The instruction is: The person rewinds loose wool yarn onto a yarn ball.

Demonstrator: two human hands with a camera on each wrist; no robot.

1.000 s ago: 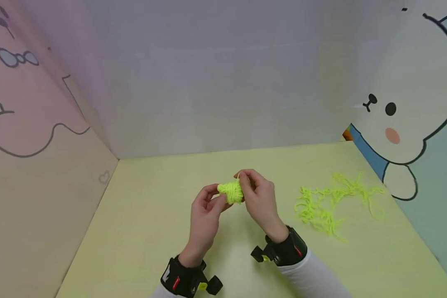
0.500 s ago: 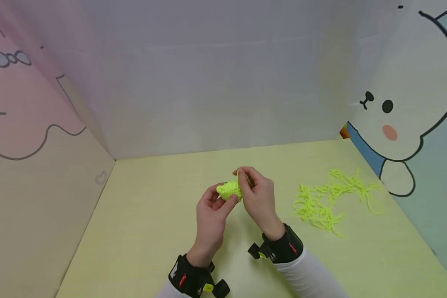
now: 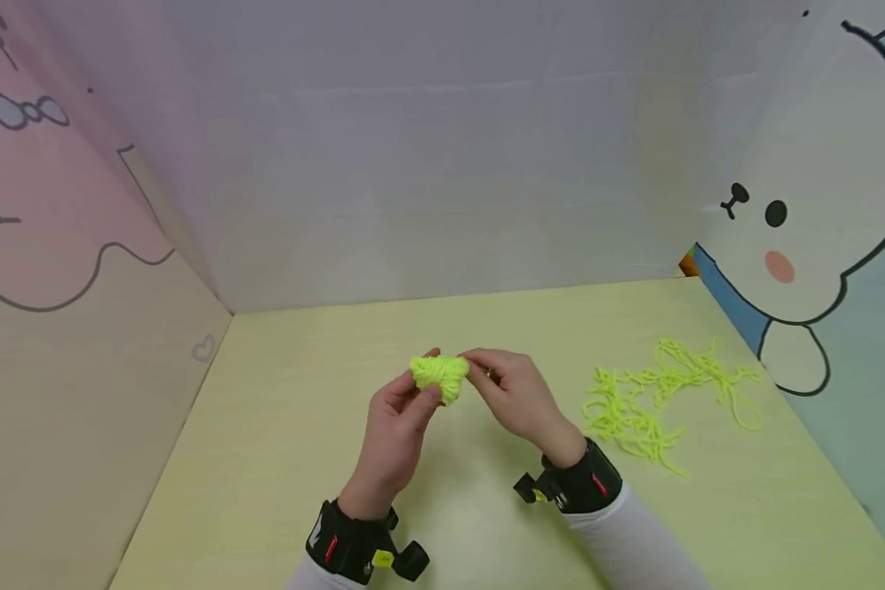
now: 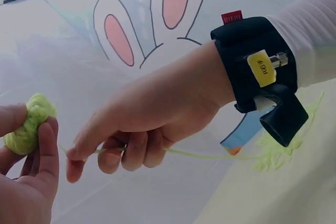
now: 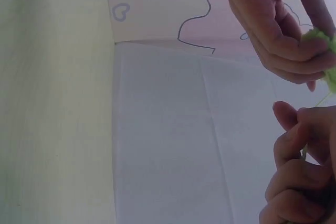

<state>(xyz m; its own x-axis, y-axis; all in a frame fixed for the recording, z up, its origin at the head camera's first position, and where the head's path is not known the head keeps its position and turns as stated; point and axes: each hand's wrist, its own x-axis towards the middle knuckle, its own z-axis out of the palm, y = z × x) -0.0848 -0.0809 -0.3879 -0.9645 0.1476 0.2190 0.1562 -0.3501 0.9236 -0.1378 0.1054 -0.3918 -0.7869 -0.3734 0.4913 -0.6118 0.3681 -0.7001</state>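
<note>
A small wound ball of neon yellow-green yarn [image 3: 442, 375] is held above the table by my left hand [image 3: 391, 438], its thumb and fingers gripping the sides. Just to the right, my right hand [image 3: 516, 397] pinches the strand of yarn [image 4: 205, 156] that leaves the ball. In the left wrist view a short length runs taut from the ball [image 4: 34, 124] to the right hand [image 4: 152, 108]. From there the strand passes under the curled fingers toward the loose yarn. The right wrist view shows the ball [image 5: 328, 59] only partly, at its edge.
A loose tangle of the same yarn [image 3: 642, 410] lies on the right side of the pale yellow table [image 3: 280, 459]. Fabric walls with cartoon drawings stand behind and at both sides. Each wrist wears a black camera band [image 3: 350, 541].
The ball has turned in my left hand and shifted slightly left. My right hand has moved from over the ball's upper right end to its right side, with the wrist farther right.
</note>
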